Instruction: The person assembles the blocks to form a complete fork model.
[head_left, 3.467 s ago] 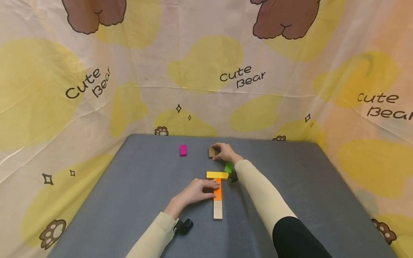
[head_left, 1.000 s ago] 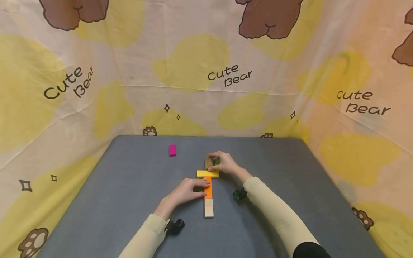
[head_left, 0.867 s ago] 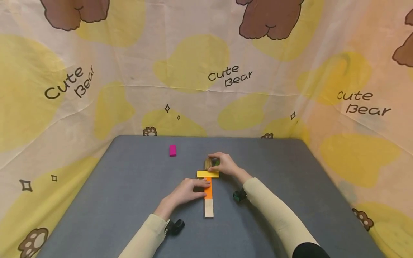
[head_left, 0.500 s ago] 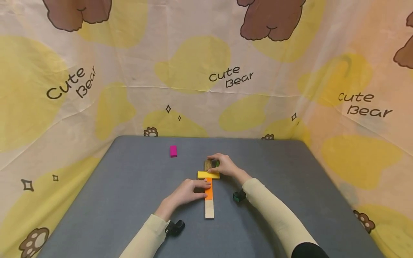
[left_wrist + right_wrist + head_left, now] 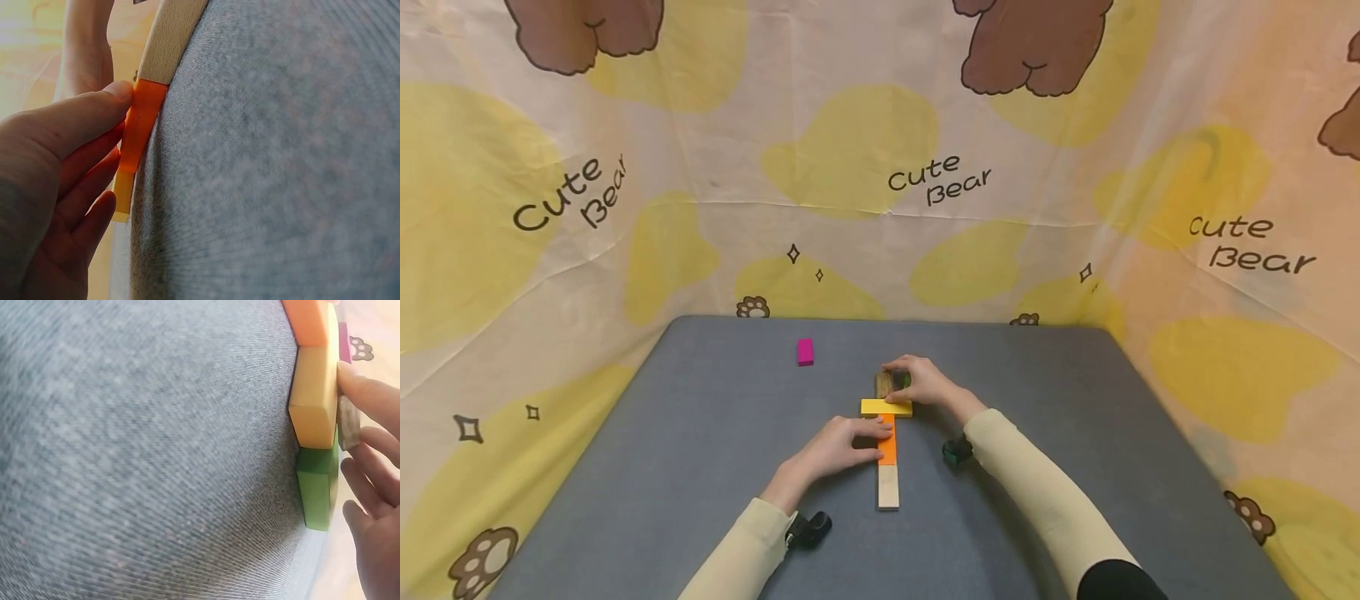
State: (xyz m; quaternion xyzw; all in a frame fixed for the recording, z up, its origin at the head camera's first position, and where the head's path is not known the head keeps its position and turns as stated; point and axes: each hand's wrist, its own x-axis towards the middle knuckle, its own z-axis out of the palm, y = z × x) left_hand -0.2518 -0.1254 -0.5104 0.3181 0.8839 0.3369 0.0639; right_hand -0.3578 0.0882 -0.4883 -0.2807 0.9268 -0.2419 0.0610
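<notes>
My left hand (image 5: 835, 450) holds the orange block (image 5: 887, 450), thumb at its near end and fingertips at its far end. That block lies in line with a pale wooden block (image 5: 888, 487) on its near side. Across its far end lies a yellow block (image 5: 871, 407), forming a T. Behind the yellow one, my right hand (image 5: 925, 385) pinches a brown wood-grained block (image 5: 883, 384) lengthwise, thumb at the end close to the yellow block. A green block (image 5: 315, 487) lies beside it, mostly hidden by the right hand in the head view.
A magenta block (image 5: 805, 352) stands apart at the back left of the grey table (image 5: 700, 433). A patterned curtain (image 5: 850, 150) rises behind the table and along its sides. Each wrist wears a small black camera (image 5: 811, 528).
The right hand has brought the brown block from farther back up close behind the yellow block. Over the last second both hands stay nearly still. The left hand keeps its hold on the orange block.
</notes>
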